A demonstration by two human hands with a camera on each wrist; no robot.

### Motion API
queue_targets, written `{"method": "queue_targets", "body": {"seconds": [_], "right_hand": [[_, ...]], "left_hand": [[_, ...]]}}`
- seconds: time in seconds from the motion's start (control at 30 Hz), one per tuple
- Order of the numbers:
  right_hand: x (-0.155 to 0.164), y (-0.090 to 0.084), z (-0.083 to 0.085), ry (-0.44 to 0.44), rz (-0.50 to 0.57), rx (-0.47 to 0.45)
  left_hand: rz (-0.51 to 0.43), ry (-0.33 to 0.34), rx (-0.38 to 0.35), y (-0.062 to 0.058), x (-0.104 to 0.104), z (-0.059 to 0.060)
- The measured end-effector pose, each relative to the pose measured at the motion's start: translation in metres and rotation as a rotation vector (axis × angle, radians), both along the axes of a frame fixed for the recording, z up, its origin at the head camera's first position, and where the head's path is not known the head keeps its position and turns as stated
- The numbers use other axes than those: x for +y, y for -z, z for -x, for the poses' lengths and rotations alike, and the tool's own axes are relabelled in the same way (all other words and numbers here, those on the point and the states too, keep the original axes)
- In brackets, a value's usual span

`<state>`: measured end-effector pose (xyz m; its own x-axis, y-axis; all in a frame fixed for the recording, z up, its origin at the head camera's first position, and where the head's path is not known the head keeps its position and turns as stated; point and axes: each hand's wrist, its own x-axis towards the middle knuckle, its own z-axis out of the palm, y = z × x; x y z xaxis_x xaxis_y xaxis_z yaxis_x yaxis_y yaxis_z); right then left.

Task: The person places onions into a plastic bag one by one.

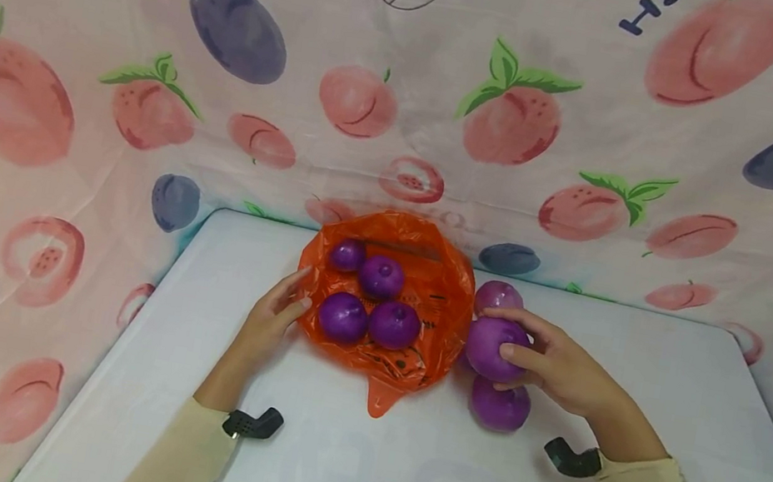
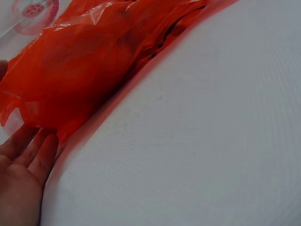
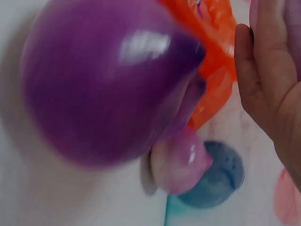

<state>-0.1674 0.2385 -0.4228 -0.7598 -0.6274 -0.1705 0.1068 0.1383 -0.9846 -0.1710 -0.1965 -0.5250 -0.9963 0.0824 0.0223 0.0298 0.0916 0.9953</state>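
A spread orange plastic bag (image 1: 433,366) lies on the table with its mouth up, several purple onions (image 1: 344,317) inside. At its left edge is my left hand (image 1: 271,315); in the left wrist view its fingers (image 2: 43,157) lie nearly straight against the plastic, thumb apart. Just right of the bag, my right hand (image 1: 567,371) grips a purple onion (image 1: 491,349) between thumb and fingers. Another onion (image 1: 500,406) sits in front of that one, and a paler onion (image 1: 499,296) behind it. Part of a further onion shows beneath the held one.
The white table (image 1: 349,479) meets a hanging cloth (image 1: 431,54) printed with fruit along its back edge. A black wrist device (image 1: 255,422) is on the left arm, and a similar device (image 1: 572,458) on the right.
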Motion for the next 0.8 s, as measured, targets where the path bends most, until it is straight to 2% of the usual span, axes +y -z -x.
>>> {"method": "queue_targets", "body": {"seconds": [0.27, 0.8], "right_hand": [[-0.025, -0.007, -0.001, 0.037, -0.059, 0.031], [-0.072, -0.002, 0.0, 0.065, 0.03, -0.027]], "left_hand": [[-0.009, 0.004, -0.005, 0.003, -0.001, 0.0], [0.007, 0.023, 0.02, 0.011, -0.005, 0.005]]}}
